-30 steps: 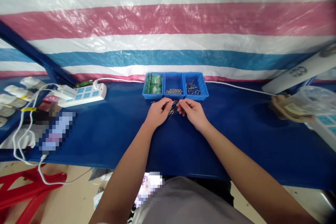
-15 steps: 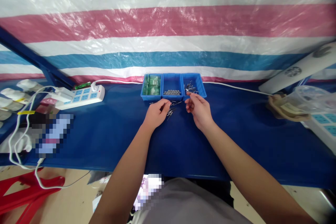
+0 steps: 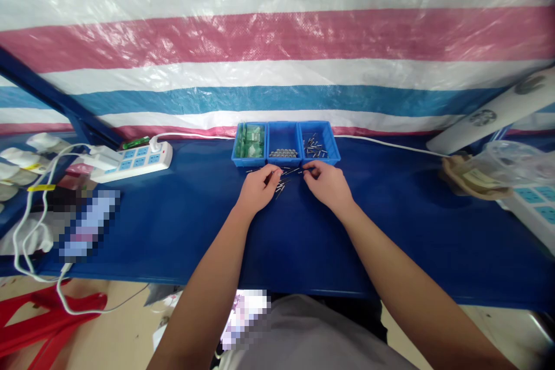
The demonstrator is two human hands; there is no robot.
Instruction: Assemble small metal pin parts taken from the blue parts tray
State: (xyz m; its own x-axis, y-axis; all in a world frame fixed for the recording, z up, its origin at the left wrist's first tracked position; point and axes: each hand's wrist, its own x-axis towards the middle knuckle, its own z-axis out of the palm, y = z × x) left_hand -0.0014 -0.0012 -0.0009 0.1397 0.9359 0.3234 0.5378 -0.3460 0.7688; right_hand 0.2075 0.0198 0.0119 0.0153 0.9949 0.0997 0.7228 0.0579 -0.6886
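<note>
Left hand (image 3: 258, 188) rests on the blue-covered table (image 3: 186, 219), thumb and forefinger pinched narrow at the left edge of a loose scatter of small thin metal pins (image 3: 286, 175). Too small to tell if a pin is actually between the fingertips. Right hand (image 3: 329, 184) is on the table just right of the scatter, fingers curled, tips down at the pins on the far right of the pile; cannot tell if it holds one. The hands are near each other, not touching, with the pins between them.

The pins lie on the table just in front of a row of three blue plastic bins (image 3: 267, 160) at the far edge. The left bin has pale green parts (image 3: 251, 141), the middle bin has small silver round pieces (image 3: 284, 152), and the right bin has more dark pins (image 3: 315, 147).

A white power strip with blue sockets (image 3: 130, 161) sits far left, with a white cable (image 3: 390, 145) running right behind the bins. A clear plastic bag (image 3: 514, 163) is at far right. A red, white and blue striped tarp (image 3: 277, 40) is behind. A red plastic stool (image 3: 47, 318) is near left, below the table.
</note>
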